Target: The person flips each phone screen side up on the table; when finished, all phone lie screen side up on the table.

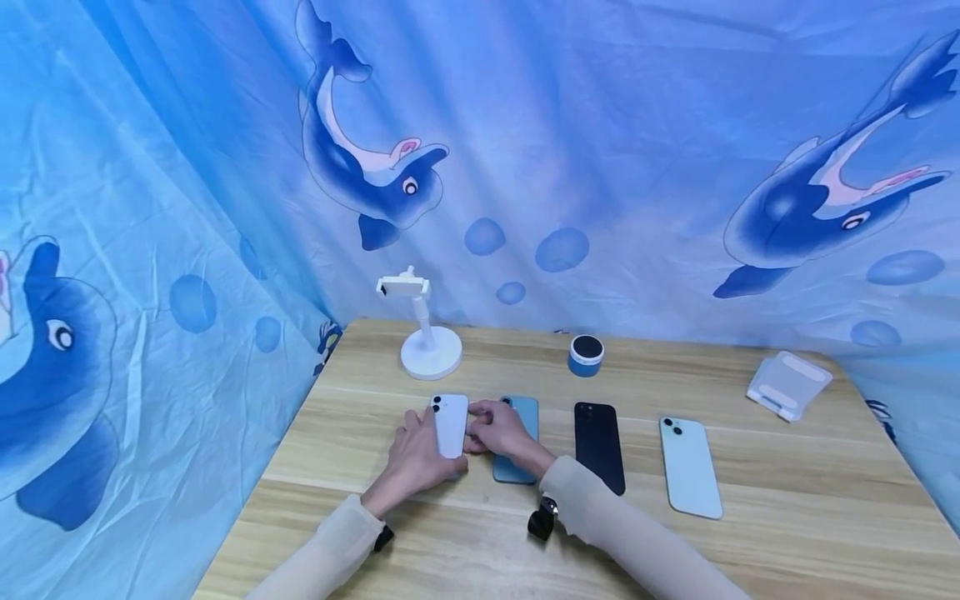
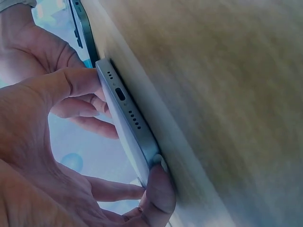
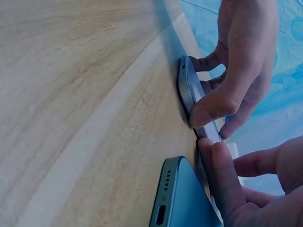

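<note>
A white phone (image 1: 452, 425) lies back side up on the wooden table, its camera corner at the far left. My left hand (image 1: 420, 454) grips it by the edges, the thumb near its bottom right corner and fingers along the left side. In the left wrist view the phone's charging port end (image 2: 120, 94) faces the camera. Fingertips of my right hand (image 1: 498, 429) touch the white phone's right edge, as the right wrist view also shows at its side (image 3: 208, 132). Beneath the right hand lies a blue-teal phone (image 1: 516, 471), partly hidden.
Right of these lie a black phone (image 1: 600, 450) and a pale mint phone (image 1: 692, 467). Behind stand a white phone stand (image 1: 431, 354) and a small blue speaker (image 1: 585, 358). A folded white stand (image 1: 790, 383) sits at the far right. A dolphin-printed blue curtain (image 1: 562, 125) borders the table.
</note>
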`<state>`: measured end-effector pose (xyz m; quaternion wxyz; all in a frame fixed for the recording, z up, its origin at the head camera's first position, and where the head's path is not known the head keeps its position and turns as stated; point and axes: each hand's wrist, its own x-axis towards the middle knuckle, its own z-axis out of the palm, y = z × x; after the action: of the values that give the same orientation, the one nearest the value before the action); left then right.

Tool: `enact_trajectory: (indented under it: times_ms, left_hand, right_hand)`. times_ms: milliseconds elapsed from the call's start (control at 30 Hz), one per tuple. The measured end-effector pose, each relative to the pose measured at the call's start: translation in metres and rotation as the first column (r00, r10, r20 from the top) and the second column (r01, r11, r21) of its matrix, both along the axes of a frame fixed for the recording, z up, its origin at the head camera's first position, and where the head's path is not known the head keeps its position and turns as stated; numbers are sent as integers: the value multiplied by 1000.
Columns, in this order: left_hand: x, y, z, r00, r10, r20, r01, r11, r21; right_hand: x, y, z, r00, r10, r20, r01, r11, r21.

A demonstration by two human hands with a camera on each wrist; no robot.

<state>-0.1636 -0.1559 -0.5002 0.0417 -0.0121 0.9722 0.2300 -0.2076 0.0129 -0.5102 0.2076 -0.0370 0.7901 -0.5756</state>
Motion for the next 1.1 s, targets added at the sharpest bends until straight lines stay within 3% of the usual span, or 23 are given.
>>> enact_trajectory:
  times_ms: [500, 1100]
  left_hand:
    - [4, -6, -1, 998, -63, -2, 63, 997, 52]
    - [7, -13, 10, 993, -105, 58, 97, 986, 132]
  right_hand:
    - [3, 1, -3, 995, -21, 100, 29, 996, -79]
    - [1, 0, -4, 998, -16, 58, 26, 986, -167]
